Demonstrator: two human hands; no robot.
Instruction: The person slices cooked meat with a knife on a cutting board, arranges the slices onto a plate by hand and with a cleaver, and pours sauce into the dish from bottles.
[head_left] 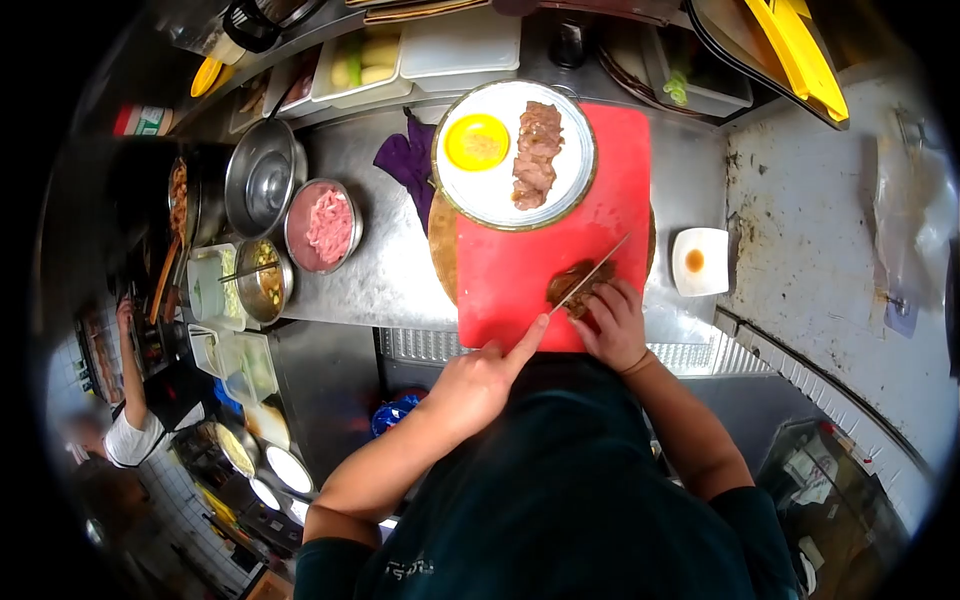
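Observation:
My left hand [475, 385] grips a kitchen knife [602, 262], its index finger stretched along the spine and the handle hidden in the palm. The blade points up and to the right, over a piece of browned cooked meat [568, 282] on a red cutting board [500, 285]. Curled fingers of my right hand [612, 325] press on this meat just right of the blade. At the board's far end, a white plate [500, 208] bears a row of sliced meat [538, 155] and a small yellow dish [453, 150].
A purple cloth [408, 165] lies left of the board. Further left stand a bowl of raw pink meat [328, 228], an empty metal bowl [262, 178] and a pan [270, 290]. A white saucer [712, 250] sits at right. A co-worker's arm [132, 365] shows far left.

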